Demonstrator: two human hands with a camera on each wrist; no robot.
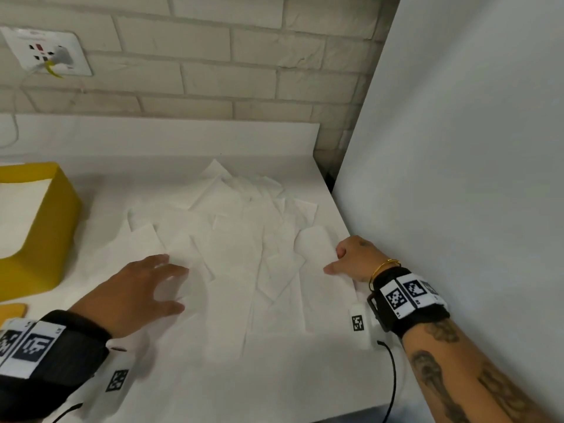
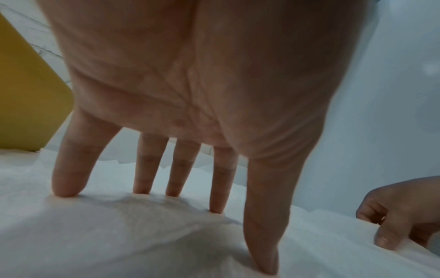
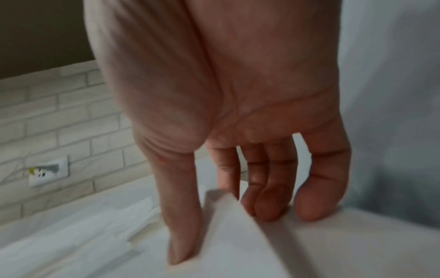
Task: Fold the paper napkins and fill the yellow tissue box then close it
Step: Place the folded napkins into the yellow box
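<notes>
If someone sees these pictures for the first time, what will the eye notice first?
First, the loose heap of white paper napkins spread over the middle of the white counter. Then the open yellow tissue box at the left edge. The left hand presses flat on a napkin, while the right hand pinches a napkin's edge beside the wall.

A tall white flat panel [image 1: 457,148] stands close along the right edge of the white countertop [image 1: 189,141], walling that side off beside the right hand [image 1: 354,259]. The pale brick wall [image 1: 213,56] closes the back. The open yellow plastic tissue box [image 1: 42,227] blocks the left. Between box and panel, loose white paper napkins [image 1: 238,227] cover the surface, lying low; a hand could pass above them.
</notes>
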